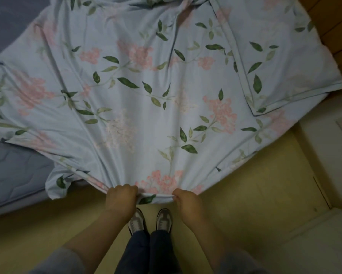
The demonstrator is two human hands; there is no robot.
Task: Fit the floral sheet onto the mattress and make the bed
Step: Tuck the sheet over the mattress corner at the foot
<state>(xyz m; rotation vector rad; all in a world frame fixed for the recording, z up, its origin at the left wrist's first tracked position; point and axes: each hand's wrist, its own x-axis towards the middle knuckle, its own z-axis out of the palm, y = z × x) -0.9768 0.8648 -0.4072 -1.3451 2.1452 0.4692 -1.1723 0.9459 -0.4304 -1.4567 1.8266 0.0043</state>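
At the far left the blue-grey quilted mattress lies bare along its near edge and upper corner. The floral sheet, pale blue with pink blooms and green leaves, is spread over the rest of it, and its folds fan out from the near hem, which is lifted off the bed over the yellowish floor. The left hand is clenched round that hem, and just beside it the right hand pinches the same edge, a short stretch of cloth taut between them. Below the hands stand two grey-and-white shoes. Further right a dark-piped panel of matching fabric lies on the sheet.
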